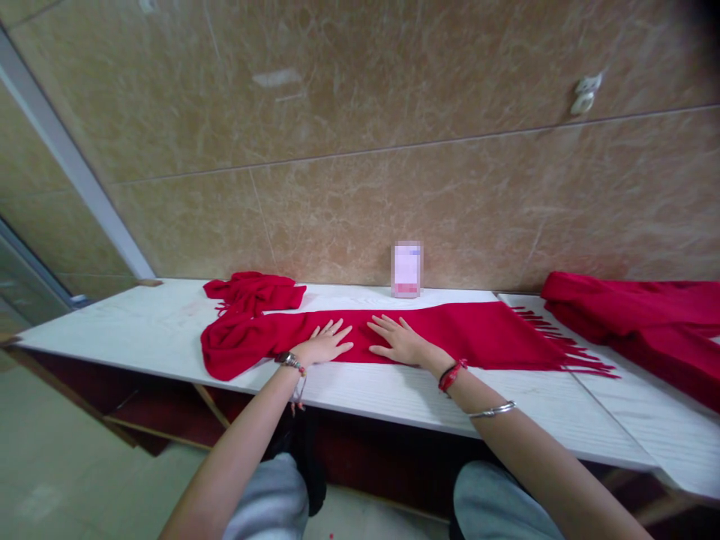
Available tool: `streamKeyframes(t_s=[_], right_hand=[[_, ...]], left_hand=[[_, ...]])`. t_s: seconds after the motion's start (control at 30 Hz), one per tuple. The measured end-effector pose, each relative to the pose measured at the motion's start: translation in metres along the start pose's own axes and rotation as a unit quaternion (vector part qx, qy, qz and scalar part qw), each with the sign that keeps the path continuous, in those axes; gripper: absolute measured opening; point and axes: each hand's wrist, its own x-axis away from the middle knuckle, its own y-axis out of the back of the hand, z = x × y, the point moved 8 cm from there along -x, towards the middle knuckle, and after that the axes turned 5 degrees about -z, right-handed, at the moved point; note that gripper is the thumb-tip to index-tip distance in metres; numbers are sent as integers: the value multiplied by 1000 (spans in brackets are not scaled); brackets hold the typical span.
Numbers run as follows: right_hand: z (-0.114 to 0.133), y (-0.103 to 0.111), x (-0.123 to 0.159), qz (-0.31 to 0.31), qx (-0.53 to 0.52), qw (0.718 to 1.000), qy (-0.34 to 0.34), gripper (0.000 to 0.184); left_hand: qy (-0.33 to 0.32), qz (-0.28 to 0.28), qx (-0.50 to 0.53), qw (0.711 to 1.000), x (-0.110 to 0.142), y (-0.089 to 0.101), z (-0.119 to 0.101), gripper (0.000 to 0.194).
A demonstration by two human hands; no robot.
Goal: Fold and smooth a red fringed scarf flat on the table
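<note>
A red scarf lies along the white tabletop, its right part spread flat and ending in a fringe. Toward the left it is bunched, with a crumpled heap of red cloth behind it. My left hand rests palm down on the middle of the scarf, fingers spread. Just to the right, my right hand also lies flat on the cloth with its fingers apart. A short stretch of scarf shows between the two hands. Neither hand grips anything.
More folded red cloth lies at the right end of the white tabletop. A small pale upright object, blurred out, stands at the back against the tiled wall. Dark open shelves sit below the tabletop.
</note>
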Motion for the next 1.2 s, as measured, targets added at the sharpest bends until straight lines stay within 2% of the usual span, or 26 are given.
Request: streamKeyframes(t_s=[0.1,0.23,0.33,0.47,0.57,0.7,0.83,1.03,1.13,1.2], right_hand=[[3,-5,0,28,4,1000,5,72],[5,-8,1,36,0,999,9,70],[0,0,0,3,-18,1000,-9,64],[-14,19,0,-75,-5,994,-81,57],[-16,19,-3,-66,5,992,-112,57],[-9,7,-13,-40,14,994,-101,56],[-9,-7,-19,1,25,995,-97,55],[-9,-4,-13,-19,33,994,-99,52],[-9,1,-10,-36,34,993,-107,50],[-10,3,-10,-44,37,991,-117,51]], left_hand=[[4,-47,-12,999,-6,1,3,57],[11,-39,-18,999,-11,-8,12,60],[17,-21,-6,1000,-12,-8,15,60],[17,-13,1,1000,-16,-1,5,59],[-11,-65,-12,998,-26,10,-13,52],[-8,-148,-25,989,-42,17,-23,49],[12,-116,-31,993,-53,4,-12,48],[90,-112,-32,989,-46,4,18,51],[80,-147,-36,985,-43,10,15,47],[32,-191,-36,980,-42,17,2,42]])
